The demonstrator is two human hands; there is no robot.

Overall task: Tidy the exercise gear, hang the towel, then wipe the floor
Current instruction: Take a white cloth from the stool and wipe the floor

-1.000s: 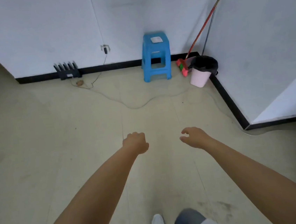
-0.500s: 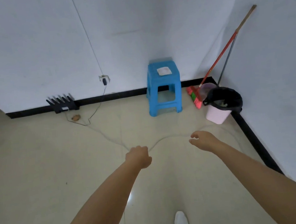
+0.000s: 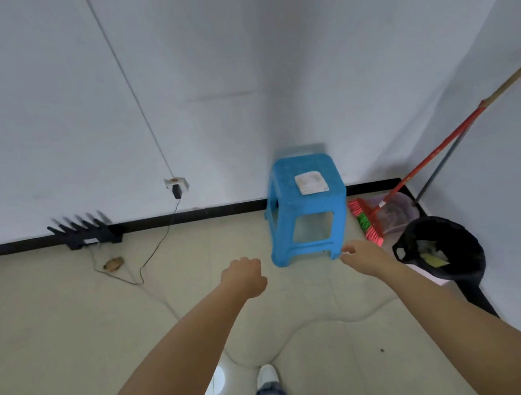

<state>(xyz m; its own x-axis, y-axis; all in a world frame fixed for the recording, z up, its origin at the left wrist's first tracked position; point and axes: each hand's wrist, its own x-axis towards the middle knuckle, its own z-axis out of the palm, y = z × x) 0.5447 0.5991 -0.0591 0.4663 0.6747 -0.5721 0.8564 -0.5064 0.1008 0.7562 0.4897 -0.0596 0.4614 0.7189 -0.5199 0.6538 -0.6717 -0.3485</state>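
A person stands in a room corner, both arms out: the left hand (image 3: 244,276) curled into an empty fist, the right hand (image 3: 364,256) loosely spread and empty. No exercise gear or towel is in view; the broom (image 3: 370,216) leans untouched, the floor (image 3: 56,315) apparently unwiped, so most work seems ahead.
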